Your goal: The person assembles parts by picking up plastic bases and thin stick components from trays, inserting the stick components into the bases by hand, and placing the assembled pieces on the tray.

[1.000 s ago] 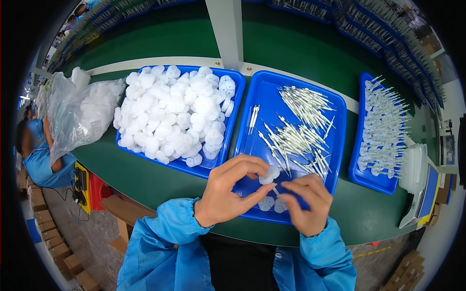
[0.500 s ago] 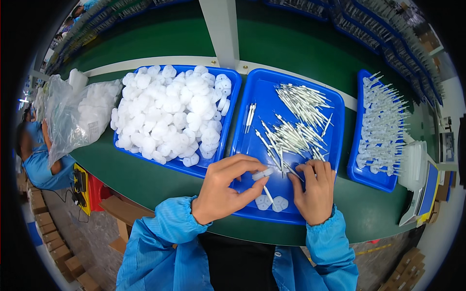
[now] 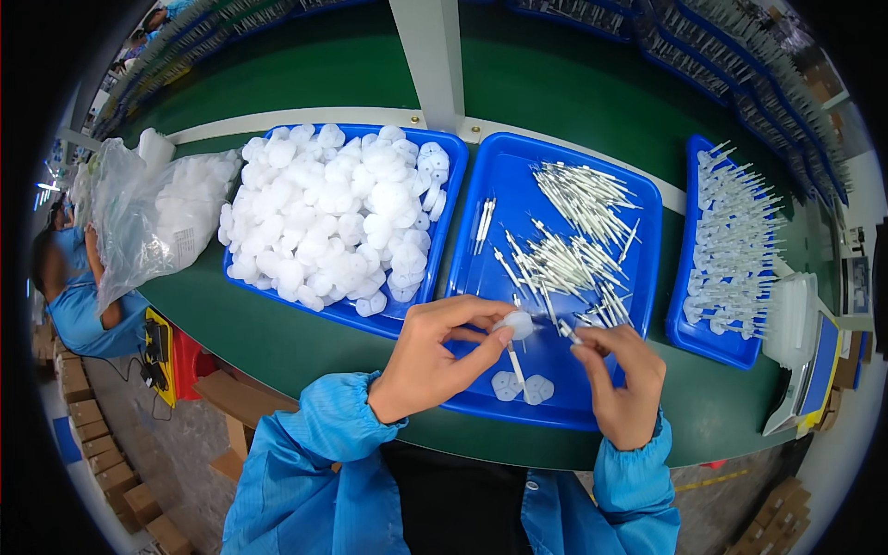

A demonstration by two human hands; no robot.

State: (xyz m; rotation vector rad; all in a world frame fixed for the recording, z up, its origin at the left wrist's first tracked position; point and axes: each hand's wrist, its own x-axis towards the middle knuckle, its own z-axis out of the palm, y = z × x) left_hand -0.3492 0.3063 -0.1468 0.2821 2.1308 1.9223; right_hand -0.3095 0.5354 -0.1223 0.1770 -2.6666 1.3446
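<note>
My left hand [image 3: 435, 356] is closed on a translucent white plastic disc [image 3: 516, 324], pinched between thumb and fingertips. A thin white stick [image 3: 516, 363] points down from that disc. My right hand [image 3: 627, 384] pinches a thin white rod with a dark tip [image 3: 566, 330] between thumb and index finger. Both hands are over the middle blue tray [image 3: 490, 277]. Below them, two flat five-lobed discs [image 3: 538, 389] lie near its front edge. Heaps of thin white rods [image 3: 583, 199] fill the tray's far and middle parts.
A blue tray [image 3: 451, 208] heaped with white discs stands left, beside a clear plastic bag [image 3: 139, 222]. Right is a blue tray [image 3: 678, 296] of upright disc-and-rod pieces, near translucent containers [image 3: 793, 314]. A white post [image 3: 430, 65] rises behind. Another person in blue [image 3: 97, 319] is far left.
My right hand has lifted from the heap of rods, turned, and now pinches one rod. The left hand still holds its disc, which is tilted differently. The whole view has shifted slightly.
</note>
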